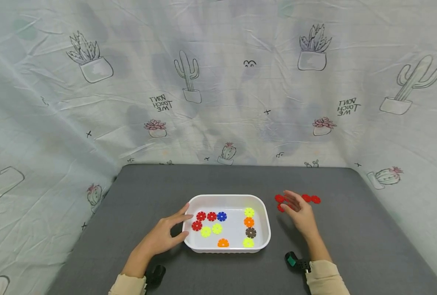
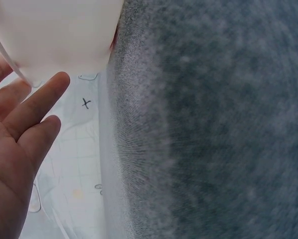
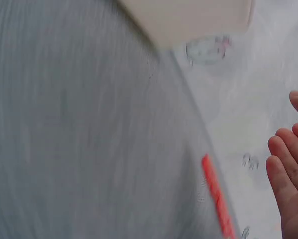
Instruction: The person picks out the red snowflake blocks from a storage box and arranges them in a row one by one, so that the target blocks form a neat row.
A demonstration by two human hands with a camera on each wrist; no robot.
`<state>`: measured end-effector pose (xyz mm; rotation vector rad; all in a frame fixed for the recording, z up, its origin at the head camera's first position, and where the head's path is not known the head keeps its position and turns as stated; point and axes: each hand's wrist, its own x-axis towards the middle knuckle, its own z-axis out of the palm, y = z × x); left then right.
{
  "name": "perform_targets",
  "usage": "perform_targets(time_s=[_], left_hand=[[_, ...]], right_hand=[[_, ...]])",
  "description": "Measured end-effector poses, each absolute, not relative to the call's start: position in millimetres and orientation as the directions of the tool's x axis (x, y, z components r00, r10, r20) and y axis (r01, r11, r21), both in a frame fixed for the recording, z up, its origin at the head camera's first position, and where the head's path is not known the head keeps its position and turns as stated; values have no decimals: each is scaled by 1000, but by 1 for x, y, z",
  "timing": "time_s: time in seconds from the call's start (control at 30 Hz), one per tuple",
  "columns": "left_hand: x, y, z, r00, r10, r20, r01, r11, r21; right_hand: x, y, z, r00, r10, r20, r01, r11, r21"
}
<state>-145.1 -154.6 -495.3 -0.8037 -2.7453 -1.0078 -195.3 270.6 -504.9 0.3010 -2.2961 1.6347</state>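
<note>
A white tray (image 1: 226,248) stands on the grey table, with notched, flower-shaped plastic discs lying flat in it. My left hand (image 1: 165,233) is at the tray's left end, thumb and a finger resting on the rim. In the left wrist view, the fingers of the left hand (image 2: 24,134) look fairly straight, and some touch the tray wall (image 2: 59,40). To the tray's right, my right hand (image 1: 300,211) hovers over red discs (image 1: 306,198), partly hiding them. Nothing shows between the fingers of the right hand (image 3: 293,164) in the right wrist view.
Inside the tray, red discs (image 1: 211,216), a blue disc (image 1: 221,216) and yellow discs (image 1: 205,232) lie left of centre. A column with an orange disc (image 1: 249,222) and a brown disc (image 1: 250,232) is at the right. Printed cloth (image 1: 222,82) hangs behind the table (image 1: 159,180).
</note>
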Motion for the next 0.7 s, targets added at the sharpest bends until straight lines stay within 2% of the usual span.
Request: perform_targets(time_s=[0.4,0.7], left_hand=[[-146,-154,-498,-857,443,264,509,644,571],[-147,-155,-498,-858,439,269,510,653,560]], right_hand=[[-171,216,-459,-906,-140,400,-421,192,-887],[-159,158,-429,-864,-311,396,-463,179,-868]])
